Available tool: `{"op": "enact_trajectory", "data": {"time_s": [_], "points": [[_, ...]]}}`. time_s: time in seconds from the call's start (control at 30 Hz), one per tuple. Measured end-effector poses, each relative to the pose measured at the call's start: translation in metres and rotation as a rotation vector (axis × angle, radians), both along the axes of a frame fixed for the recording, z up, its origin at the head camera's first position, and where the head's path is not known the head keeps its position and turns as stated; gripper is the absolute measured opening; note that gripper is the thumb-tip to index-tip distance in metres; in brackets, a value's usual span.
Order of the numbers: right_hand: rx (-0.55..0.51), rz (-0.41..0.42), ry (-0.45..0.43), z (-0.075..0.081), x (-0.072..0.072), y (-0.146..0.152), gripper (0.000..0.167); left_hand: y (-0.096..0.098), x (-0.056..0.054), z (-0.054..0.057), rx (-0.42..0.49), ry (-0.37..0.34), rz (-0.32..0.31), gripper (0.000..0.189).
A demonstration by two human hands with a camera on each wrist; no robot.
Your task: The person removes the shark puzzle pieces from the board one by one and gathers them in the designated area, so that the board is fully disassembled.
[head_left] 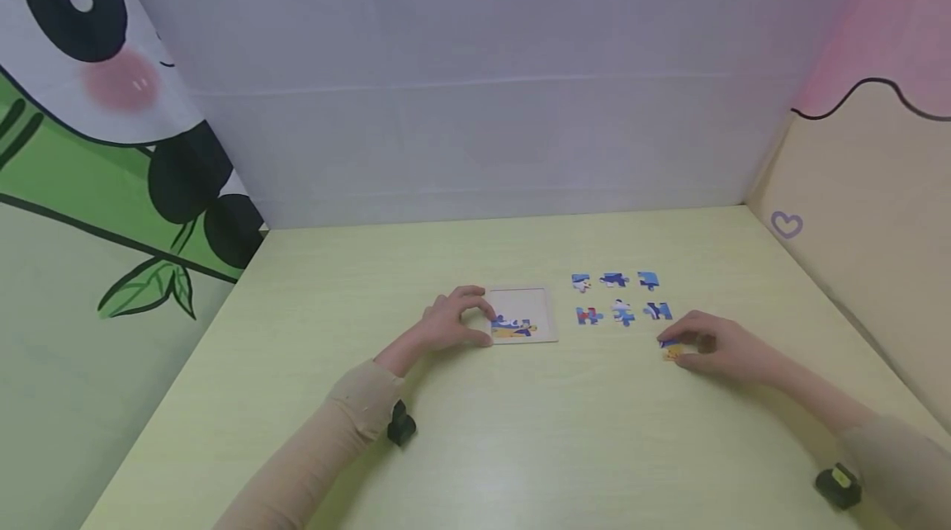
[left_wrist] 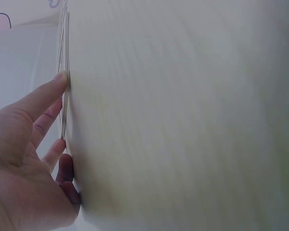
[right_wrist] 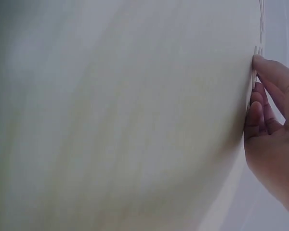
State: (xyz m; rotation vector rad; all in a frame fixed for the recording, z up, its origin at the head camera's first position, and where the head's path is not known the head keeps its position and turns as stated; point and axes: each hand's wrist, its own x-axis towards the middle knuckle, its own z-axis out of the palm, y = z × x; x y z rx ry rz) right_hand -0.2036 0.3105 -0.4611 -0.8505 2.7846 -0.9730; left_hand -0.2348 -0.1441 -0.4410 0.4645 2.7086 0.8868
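A square puzzle tray (head_left: 551, 317) lies flat on the table, with several joined jigsaw pieces (head_left: 513, 328) along its bottom. My left hand (head_left: 456, 320) grips the tray's left edge, thumb at the near corner and fingers farther up. The left wrist view shows the thumb (left_wrist: 58, 86) against the tray's thin edge. To the right, my right hand (head_left: 716, 346) pinches a blue and yellow puzzle piece (head_left: 672, 350) between thumb and fingers, at table level. Seen from the right wrist, the hand (right_wrist: 274, 106) holds the piece's edge; its picture side is hidden there.
Between tray and right hand lie several loose puzzle pieces in two rows, among them a red and blue one (head_left: 589, 316) and a blue one (head_left: 649, 280). The pale table (head_left: 490, 431) ends at a white cloth wall (head_left: 475, 142) behind; printed panels stand at both sides.
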Motion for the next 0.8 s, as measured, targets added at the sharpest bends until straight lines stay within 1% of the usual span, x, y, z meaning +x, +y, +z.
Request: {"op": "enact_trajectory", "data": {"time_s": [0.17,0.43,0.8], "points": [[-0.044,0.031,-0.021,0.0033,0.0010,0.0014,0.031,0.0000,0.0003,0.0000,0.002,0.003,-0.002,0.026],[-0.015,0.016,-0.075,0.0039,-0.0011,0.0049,0.030,0.0005,-0.0002,-0.0006,-0.004,0.004,-0.001,0.026],[-0.024,0.022,-0.072,0.0039,-0.0023,0.0056,0.030,0.0004,0.0014,0.0015,0.004,0.000,0.005,0.025]]}}
